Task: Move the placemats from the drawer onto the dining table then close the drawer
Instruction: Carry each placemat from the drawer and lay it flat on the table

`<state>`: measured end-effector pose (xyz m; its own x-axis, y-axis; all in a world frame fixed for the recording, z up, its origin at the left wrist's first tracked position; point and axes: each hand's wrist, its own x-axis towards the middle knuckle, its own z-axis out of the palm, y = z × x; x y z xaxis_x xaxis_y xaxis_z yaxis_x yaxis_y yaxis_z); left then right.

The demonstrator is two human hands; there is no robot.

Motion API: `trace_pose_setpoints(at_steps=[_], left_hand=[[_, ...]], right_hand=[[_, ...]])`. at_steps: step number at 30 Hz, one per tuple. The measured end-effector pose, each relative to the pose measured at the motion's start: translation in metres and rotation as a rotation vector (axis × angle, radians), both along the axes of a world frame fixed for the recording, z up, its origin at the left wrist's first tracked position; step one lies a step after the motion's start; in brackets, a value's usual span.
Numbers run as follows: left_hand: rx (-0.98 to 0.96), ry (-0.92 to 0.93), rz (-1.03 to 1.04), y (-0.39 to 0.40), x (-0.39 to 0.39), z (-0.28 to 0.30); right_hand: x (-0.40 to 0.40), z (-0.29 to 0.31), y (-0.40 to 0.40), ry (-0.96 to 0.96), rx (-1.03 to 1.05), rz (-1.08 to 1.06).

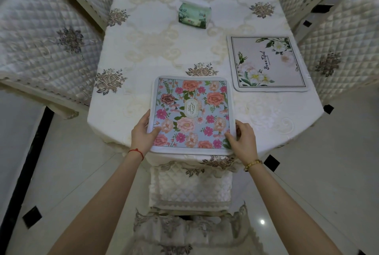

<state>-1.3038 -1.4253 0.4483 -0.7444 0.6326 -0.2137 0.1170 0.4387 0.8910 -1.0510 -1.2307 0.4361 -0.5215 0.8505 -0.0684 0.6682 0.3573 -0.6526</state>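
Note:
A blue placemat [191,114] with pink and orange flowers lies at the near end of the dining table [164,49]. My left hand [142,132] grips its near left edge, thumb on top. My right hand [242,137] grips its near right edge, thumb on top too. A second placemat [266,63], pale with white flowers and the word "Beautiful", lies flat on the table at the right. The drawer is out of view.
A green tissue pack [193,15] sits mid-table. Quilted chairs stand at the left [41,49], the right [344,45] and tucked under the near end [190,189]. Glossy tiled floor surrounds the table.

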Motion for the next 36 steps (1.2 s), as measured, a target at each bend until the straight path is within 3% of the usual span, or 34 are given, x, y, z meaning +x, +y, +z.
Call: trace_pose_setpoints(at_steps=[3, 5, 9, 14, 23, 36], left_hand=[[-0.048, 0.035, 0.048, 0.003, 0.001, 0.003], [-0.078, 0.158, 0.040, 0.006, -0.001, 0.005], [-0.098, 0.445, -0.139, 0.019, -0.020, 0.006], [-0.118, 0.603, -0.372, 0.070, -0.048, 0.006], [-0.308, 0.667, -0.602, 0.129, -0.074, -0.021], [-0.379, 0.649, -0.528, 0.114, -0.080, -0.017]], right_hand=[[-0.004, 0.001, -0.001, -0.063, 0.102, -0.027], [-0.011, 0.002, 0.000, -0.088, 0.228, -0.019], [-0.047, 0.004, 0.015, -0.058, 0.289, 0.156], [-0.114, 0.001, 0.040, -0.134, 0.255, 0.378], [-0.161, -0.020, 0.064, -0.305, 0.275, 0.524], [-0.103, -0.016, 0.091, -0.331, 0.240, 0.370]])
